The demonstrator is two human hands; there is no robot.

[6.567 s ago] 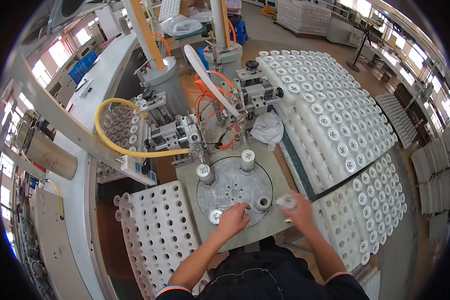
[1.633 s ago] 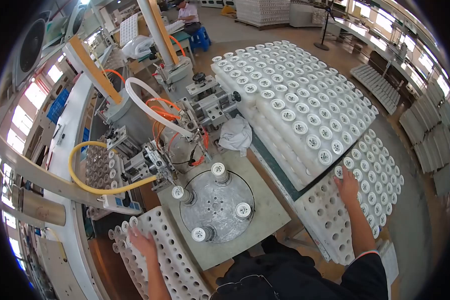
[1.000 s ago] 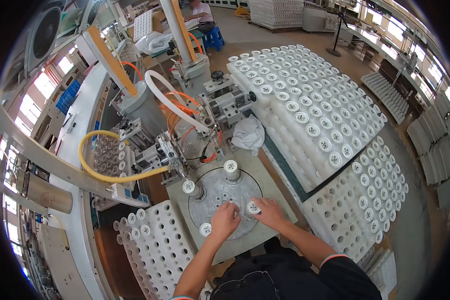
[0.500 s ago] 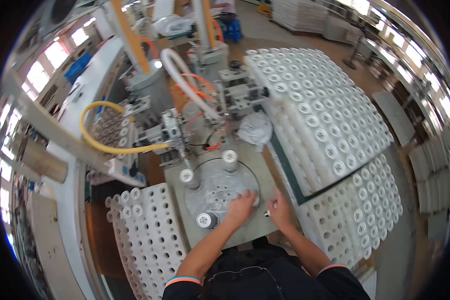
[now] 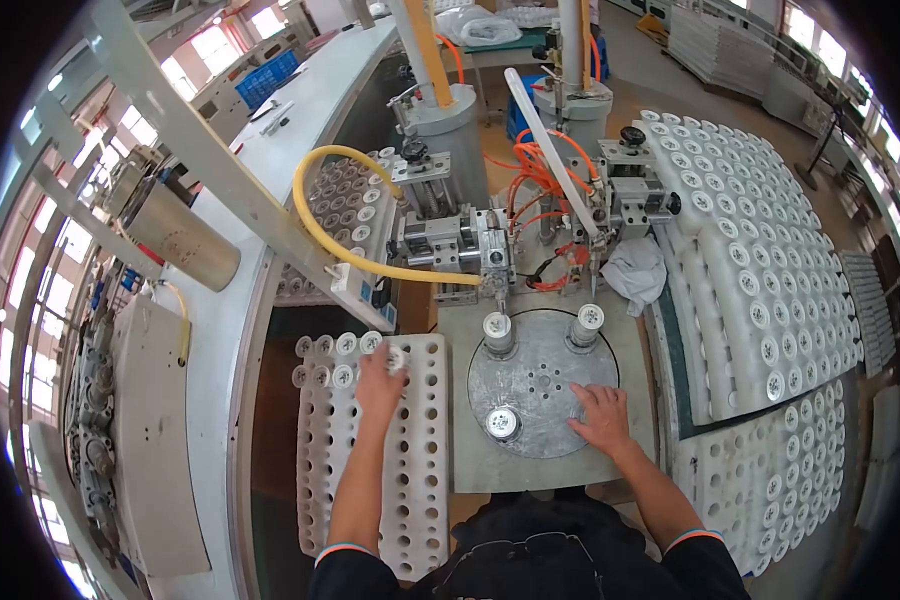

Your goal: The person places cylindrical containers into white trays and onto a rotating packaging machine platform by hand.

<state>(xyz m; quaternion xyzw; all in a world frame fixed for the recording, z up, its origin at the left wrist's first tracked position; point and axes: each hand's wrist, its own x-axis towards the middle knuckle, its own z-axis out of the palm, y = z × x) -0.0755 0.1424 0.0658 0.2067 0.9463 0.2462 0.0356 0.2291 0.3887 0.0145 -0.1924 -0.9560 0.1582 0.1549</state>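
My left hand (image 5: 378, 388) is over the white perforated tray (image 5: 420, 470) on the left, its fingers closed on a white round-topped cylindrical part (image 5: 396, 357) at the tray's back rows. My right hand (image 5: 603, 418) is at the right side of the round metal turntable (image 5: 540, 350). Its thumb and fingertips close around a low grey spot there; what lies between them is mostly hidden. White-capped cylinders stand on the turntable at back left (image 5: 497, 328), back right (image 5: 588, 322) and front left (image 5: 503, 423).
Two metal machine heads (image 5: 460, 245) with hoses stand behind the turntable. To the right are a stacked tray of capped parts (image 5: 760, 250) and a partly filled tray (image 5: 730, 480). A crumpled white cloth (image 5: 634, 274) lies beside the turntable. A white post (image 5: 220, 160) rises at left.
My left hand has gone from the turntable's right side to the left tray, carrying a capped part. My right hand has moved from beside the turntable onto its right side. The view has turned left.
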